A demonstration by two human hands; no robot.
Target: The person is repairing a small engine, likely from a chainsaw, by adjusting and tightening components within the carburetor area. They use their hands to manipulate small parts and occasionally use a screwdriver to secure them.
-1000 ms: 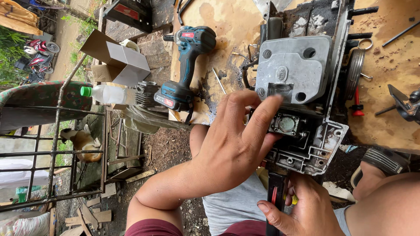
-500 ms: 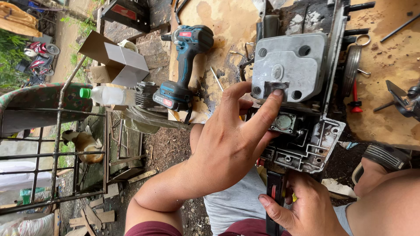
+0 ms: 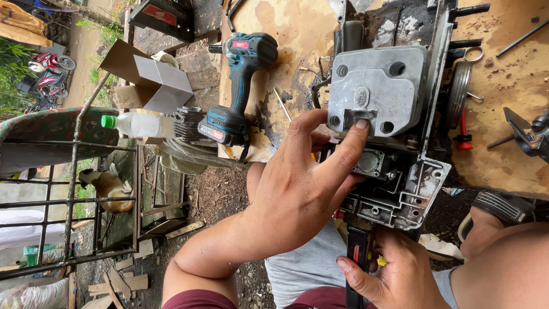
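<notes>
A dirty small engine (image 3: 400, 189) lies on the stained wooden bench (image 3: 503, 154). A grey cast-metal cover (image 3: 377, 86) sits on its upper part. My left hand (image 3: 297, 194) reaches in from the lower left. Its thumb presses the small tab at the cover's lower edge and its index finger curls against the cover's left side. My right hand (image 3: 394, 274) is at the bottom, closed around a black tool handle with a red stripe (image 3: 359, 252). The handle points up into the engine's underside, and its tip is hidden.
A teal cordless driver (image 3: 240, 86) lies left of the engine, beside a finned cylinder (image 3: 186, 123), a green-capped plastic bottle (image 3: 134, 124) and an open cardboard box (image 3: 154, 80). A red-handled tool (image 3: 463, 129) and a washer lie to the right. Metal railings (image 3: 74, 189) and a dog (image 3: 108, 186) are at the left.
My left hand's spread fingers have drawn together and slid up, so the thumb now rests on the cover's tab. My right hand keeps its hold on the handle.
</notes>
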